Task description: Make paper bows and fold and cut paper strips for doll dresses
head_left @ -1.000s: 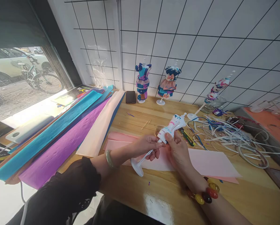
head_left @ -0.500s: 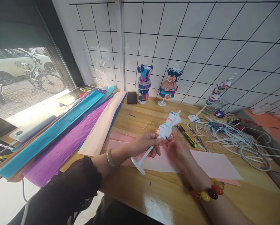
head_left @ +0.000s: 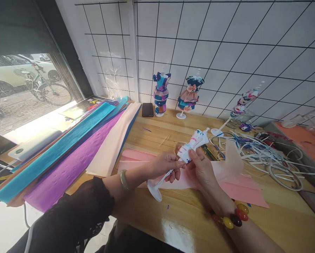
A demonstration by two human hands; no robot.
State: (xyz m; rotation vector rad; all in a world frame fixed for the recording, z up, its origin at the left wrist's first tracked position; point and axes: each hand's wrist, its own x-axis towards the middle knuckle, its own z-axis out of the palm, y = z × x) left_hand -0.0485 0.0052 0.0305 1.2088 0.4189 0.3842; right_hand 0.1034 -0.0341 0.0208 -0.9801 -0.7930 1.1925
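A small white mannequin (head_left: 191, 144), marked with pink and blue patches, is tilted to the right over the table. My left hand (head_left: 168, 163) is closed around its lower end, where the torso meets the stand pole. The round white base (head_left: 154, 190) sticks out below that hand. My right hand (head_left: 203, 168) grips the lower right side of the torso, thumb on its front; its other fingers are partly hidden. Beneath both hands lies a pale pink paper sheet (head_left: 144, 168), its right end (head_left: 233, 158) curling up. A darker pink sheet (head_left: 244, 189) shows under it.
Two dressed mannequins (head_left: 161, 93) and a phone (head_left: 148, 109) stand or lie by the wall. A third mannequin (head_left: 243, 103) leans at the right, near tangled strips (head_left: 254, 151) and a cutter knife (head_left: 208, 153). Blue (head_left: 57, 147) and purple paper (head_left: 75, 158) fill the left side.
The mannequin has tipped further right, and my right thumb now presses on its torso. The pale sheet's right end has lifted and curled, uncovering the darker pink paper.
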